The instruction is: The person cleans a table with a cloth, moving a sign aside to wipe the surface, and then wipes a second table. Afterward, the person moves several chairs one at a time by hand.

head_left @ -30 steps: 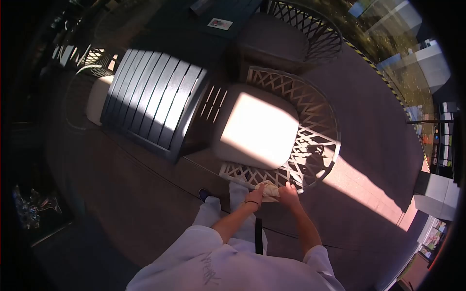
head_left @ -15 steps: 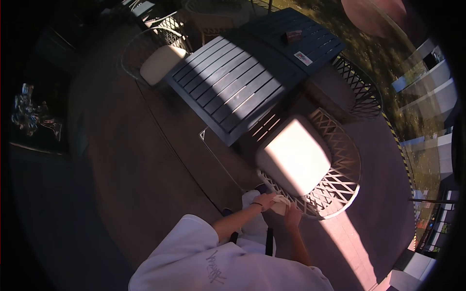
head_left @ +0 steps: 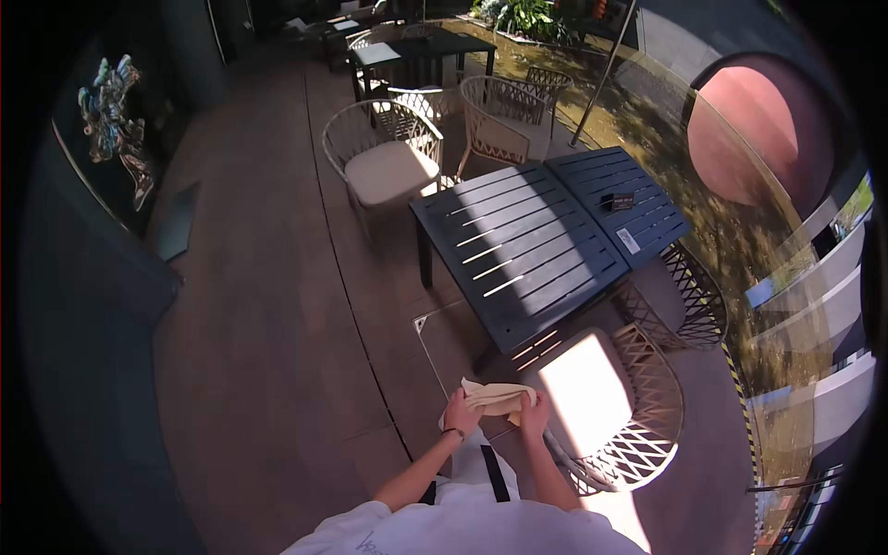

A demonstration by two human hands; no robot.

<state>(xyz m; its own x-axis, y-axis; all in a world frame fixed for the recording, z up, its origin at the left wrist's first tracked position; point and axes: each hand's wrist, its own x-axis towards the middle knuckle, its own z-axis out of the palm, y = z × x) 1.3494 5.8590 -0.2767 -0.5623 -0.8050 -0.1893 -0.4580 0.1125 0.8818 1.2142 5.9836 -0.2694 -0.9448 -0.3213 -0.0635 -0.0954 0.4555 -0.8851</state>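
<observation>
A cream-coloured cloth is stretched between my two hands in front of my waist. My left hand, with a dark band at the wrist, grips its left end. At the other end my right hand has its fingers closed on the fabric. The cloth sags in folds and looks soft. Just right of my right hand stands a wicker armchair with a pale seat cushion partly in sunlight.
Ahead is a dark slatted table carrying a small dark box and a card. More chairs and another table stand beyond. A glass barrier with a striped edge runs along the right; a colourful sculpture is at left.
My view has tilted up, showing more chairs and a far table. My hands have come up and apart, and the cloth, earlier bunched, is now spread wider between them.
</observation>
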